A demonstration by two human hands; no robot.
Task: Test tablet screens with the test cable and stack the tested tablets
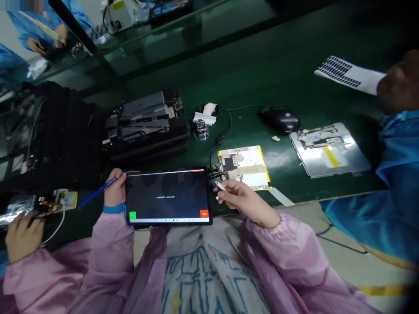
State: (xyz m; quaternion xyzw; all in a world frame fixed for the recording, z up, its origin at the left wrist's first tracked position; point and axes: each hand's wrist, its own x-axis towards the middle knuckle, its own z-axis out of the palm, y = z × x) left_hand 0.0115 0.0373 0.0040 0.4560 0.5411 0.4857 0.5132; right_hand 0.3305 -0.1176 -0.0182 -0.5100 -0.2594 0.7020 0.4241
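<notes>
A tablet (168, 198) with a dark screen, a green box at its lower left and red boxes at its right corners is tilted up in front of me. My left hand (115, 189), a blue band at its wrist, grips the left edge of the tablet, with a blue pen (94, 192) tucked between the fingers. At the tablet's right edge, my right hand (240, 197) pinches a white cable plug (220, 186). Just beyond that hand lies a battery pack (245, 163) with yellow edges and a small board, partly behind the fingers.
Black device shells (147, 122) are stacked at the left back. A black mouse (280, 119), a metal panel (334, 152) and a coiled cable (209, 111) lie on the green bench. A co-worker's hand (24, 233) works at far left; another person holds a label sheet (348, 74).
</notes>
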